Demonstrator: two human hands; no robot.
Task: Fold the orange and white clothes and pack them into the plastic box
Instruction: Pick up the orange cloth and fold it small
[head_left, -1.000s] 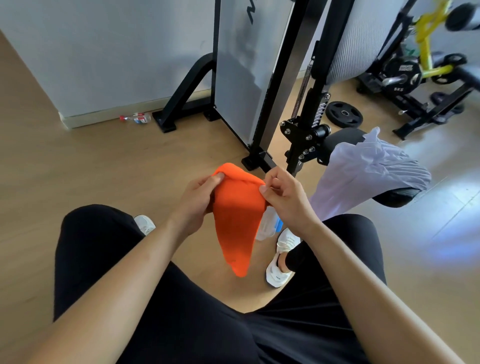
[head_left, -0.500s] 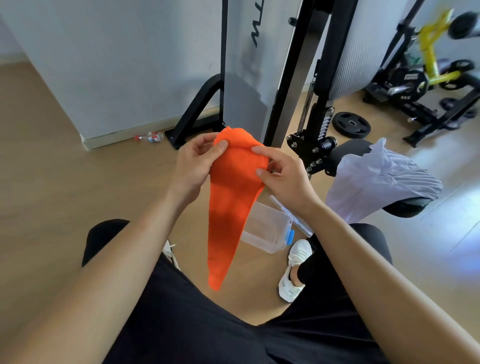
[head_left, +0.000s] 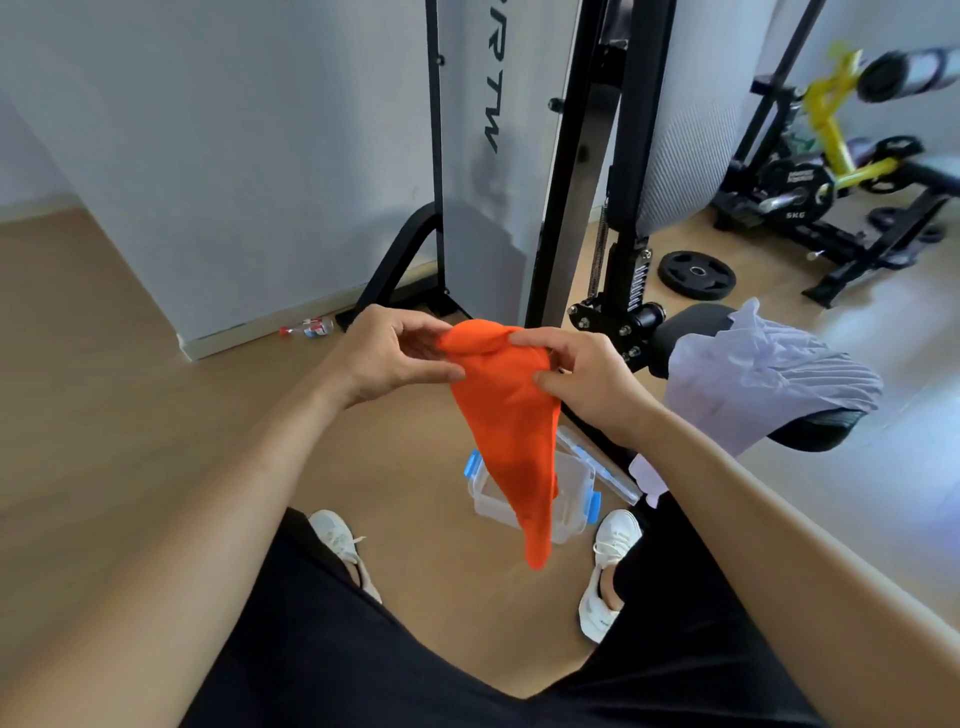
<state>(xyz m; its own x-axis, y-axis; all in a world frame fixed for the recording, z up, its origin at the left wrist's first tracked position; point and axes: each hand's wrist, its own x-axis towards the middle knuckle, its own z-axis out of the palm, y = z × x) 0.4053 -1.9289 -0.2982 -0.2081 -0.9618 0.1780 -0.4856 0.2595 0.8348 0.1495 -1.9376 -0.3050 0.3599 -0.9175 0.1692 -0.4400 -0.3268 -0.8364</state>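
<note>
Both hands hold the top of the orange cloth (head_left: 506, 415) up in the air. The left hand (head_left: 387, 358) pinches one side and the right hand (head_left: 582, 382) pinches the other. The cloth hangs down over the open plastic box (head_left: 569, 493) on the floor. The white cloth (head_left: 753, 379) lies on a black seat (head_left: 810, 434).

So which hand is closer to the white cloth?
Right. The right hand holds the orange cloth just beside the white cloth; the left hand is farther away.

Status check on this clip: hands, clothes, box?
Left hand and right hand both pinching orange cloth, hanging over open plastic box. White cloth waiting on black seat. Nothing blocking the box.
</note>
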